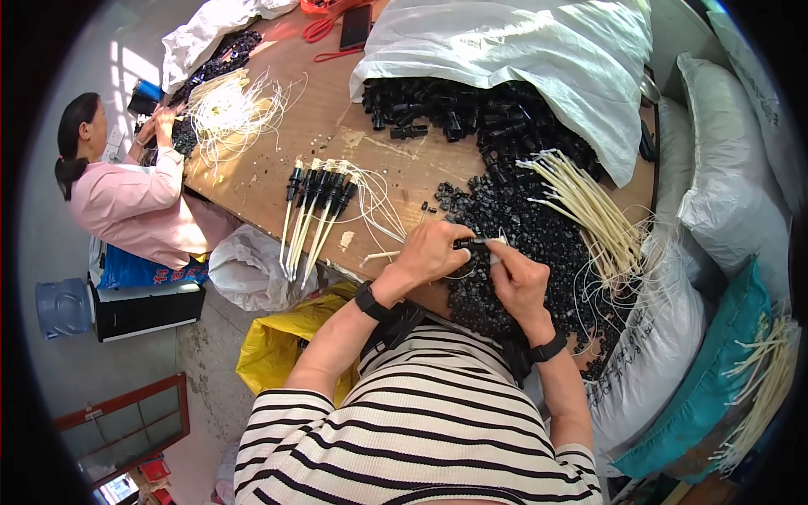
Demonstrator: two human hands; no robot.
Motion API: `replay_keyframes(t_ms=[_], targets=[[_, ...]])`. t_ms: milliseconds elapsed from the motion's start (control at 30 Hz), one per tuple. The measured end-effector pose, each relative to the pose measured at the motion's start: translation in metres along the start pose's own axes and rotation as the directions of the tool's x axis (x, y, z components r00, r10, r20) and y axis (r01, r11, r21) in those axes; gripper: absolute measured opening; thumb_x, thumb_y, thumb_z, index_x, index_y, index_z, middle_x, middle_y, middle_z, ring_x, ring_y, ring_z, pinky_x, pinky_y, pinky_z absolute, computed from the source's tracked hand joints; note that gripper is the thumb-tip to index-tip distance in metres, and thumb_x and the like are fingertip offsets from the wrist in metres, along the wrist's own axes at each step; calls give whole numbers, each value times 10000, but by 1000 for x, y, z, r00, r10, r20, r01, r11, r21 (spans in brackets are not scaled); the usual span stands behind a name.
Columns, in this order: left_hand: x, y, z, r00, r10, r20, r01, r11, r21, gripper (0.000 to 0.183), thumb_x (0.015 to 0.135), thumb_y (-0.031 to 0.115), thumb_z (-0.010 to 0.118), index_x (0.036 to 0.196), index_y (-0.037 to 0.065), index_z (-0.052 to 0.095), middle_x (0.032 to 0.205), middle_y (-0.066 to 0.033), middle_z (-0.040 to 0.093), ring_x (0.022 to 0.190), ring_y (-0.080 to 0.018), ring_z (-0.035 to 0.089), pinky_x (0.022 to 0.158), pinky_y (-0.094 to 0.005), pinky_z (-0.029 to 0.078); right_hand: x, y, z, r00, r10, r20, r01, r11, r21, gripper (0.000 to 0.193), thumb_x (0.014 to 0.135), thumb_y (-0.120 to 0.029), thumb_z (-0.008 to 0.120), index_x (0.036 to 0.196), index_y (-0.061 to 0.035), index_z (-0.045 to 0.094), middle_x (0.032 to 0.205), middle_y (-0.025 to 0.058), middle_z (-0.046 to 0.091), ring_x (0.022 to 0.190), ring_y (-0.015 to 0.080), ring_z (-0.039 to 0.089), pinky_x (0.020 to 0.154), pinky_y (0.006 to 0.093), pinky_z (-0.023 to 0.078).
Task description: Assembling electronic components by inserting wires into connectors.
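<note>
Over the table's front edge, my left hand is closed on a black plastic fitting; a cream tube sticks out on its left side. My right hand pinches at the fitting's other end, its fingertips close to the left ones. What exactly the right fingertips hold is too small to make out. Beneath both hands spreads a heap of small black plastic pieces. Left of them lies a row of cream tubes with black fittings and thin white wires. A bundle of bare cream tubes rests on the heap's right.
A white sack spills larger black fittings at the back. Full sacks crowd the right edge. A phone lies far back. At the left, a person in pink works beside tangled white wires. A yellow bag hangs below the edge.
</note>
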State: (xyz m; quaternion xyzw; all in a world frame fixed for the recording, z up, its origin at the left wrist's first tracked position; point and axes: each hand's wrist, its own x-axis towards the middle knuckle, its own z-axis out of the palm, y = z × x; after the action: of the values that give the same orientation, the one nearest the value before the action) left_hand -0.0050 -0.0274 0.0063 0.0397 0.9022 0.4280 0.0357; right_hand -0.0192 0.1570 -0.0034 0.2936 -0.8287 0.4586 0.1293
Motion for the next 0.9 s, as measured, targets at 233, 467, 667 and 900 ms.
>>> replay_keyframes(t_ms=[233, 467, 667, 900], targets=[[-10, -4, 2, 989, 114, -97, -100, 985, 140, 265, 690, 144, 642, 937, 72, 705, 751, -134, 656, 678, -304, 636, 600, -398, 496, 4, -12, -10, 950, 157, 270, -178, 982, 56, 319, 796, -35, 683, 1111, -85, 693, 641, 63, 622, 498, 82, 526, 473, 245, 399], [-22, 3, -8, 949, 311, -54, -261, 868, 422, 156, 699, 87, 619, 853, 111, 636, 688, -68, 577, 611, -261, 619, 528, -377, 484, 18, -15, 6, 782, 487, 388, -595, 770, 233, 110, 805, -59, 719, 865, -6, 644, 541, -60, 438, 510, 11, 348, 461, 216, 269], [-28, -27, -56, 858, 296, -420, -152, 927, 344, 223, 679, 77, 622, 894, 108, 670, 760, -59, 632, 717, -251, 615, 652, -379, 468, 32, -42, 10, 989, -72, 129, 84, 992, -91, 158, 812, -57, 707, 963, -24, 678, 957, 131, 664, 817, 265, 674, 672, 306, 533], [-44, -124, -137, 670, 128, -731, 403, 764, 503, 267, 669, 142, 641, 929, 98, 682, 1037, -65, 644, 1093, -258, 525, 1021, -435, 302, 33, -44, 15, 956, 18, 294, -16, 1000, -7, 144, 772, -55, 717, 911, -42, 684, 1003, 99, 665, 755, 213, 655, 645, 305, 522]])
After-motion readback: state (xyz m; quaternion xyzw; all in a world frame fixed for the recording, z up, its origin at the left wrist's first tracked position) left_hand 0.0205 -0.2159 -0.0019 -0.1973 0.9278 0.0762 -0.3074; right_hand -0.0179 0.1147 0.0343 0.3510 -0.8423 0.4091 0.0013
